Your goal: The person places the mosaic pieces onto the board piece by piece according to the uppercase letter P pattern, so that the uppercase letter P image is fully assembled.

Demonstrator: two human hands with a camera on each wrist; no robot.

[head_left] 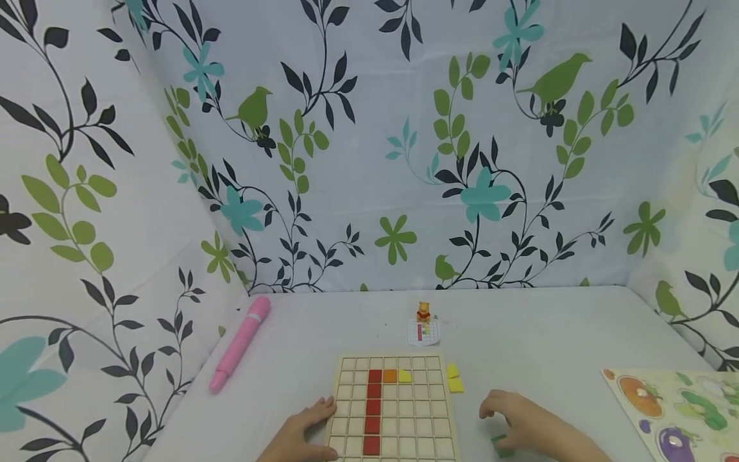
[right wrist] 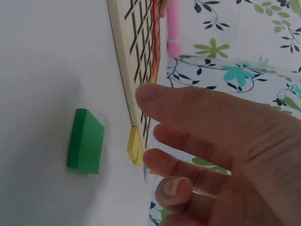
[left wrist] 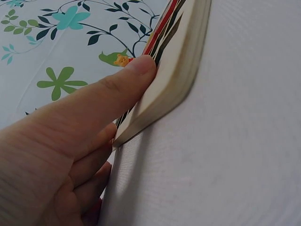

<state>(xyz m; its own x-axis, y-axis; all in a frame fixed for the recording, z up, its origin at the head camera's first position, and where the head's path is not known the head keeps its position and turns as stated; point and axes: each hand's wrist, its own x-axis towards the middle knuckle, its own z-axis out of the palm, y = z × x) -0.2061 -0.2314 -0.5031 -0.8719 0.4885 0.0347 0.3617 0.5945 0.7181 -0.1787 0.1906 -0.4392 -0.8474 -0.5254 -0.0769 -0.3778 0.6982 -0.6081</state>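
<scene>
A wooden grid board (head_left: 418, 417) lies on the white table. Several red square tiles (head_left: 372, 407) form a column on it, with an orange tile (head_left: 390, 376) and a yellow piece (head_left: 405, 376) beside the top one. My left hand (head_left: 306, 430) touches the board's left edge, its thumb (left wrist: 117, 89) laid along the rim near a corner. To the board's right, my right hand (head_left: 522, 420) hovers with loosely bent fingers and holds nothing. Below it is a green block (right wrist: 87, 143), partly hidden in the head view. Yellow pieces (head_left: 455, 378) lie against the board's right side.
Behind the board, a small bear figurine (head_left: 424, 312) stands at a printed pattern card (head_left: 424, 333). A pink stick-shaped object (head_left: 239, 346) lies at the left. A sheet with vegetable pictures (head_left: 675, 410) lies at the right. Patterned cloth (head_left: 369, 160) hangs around the table.
</scene>
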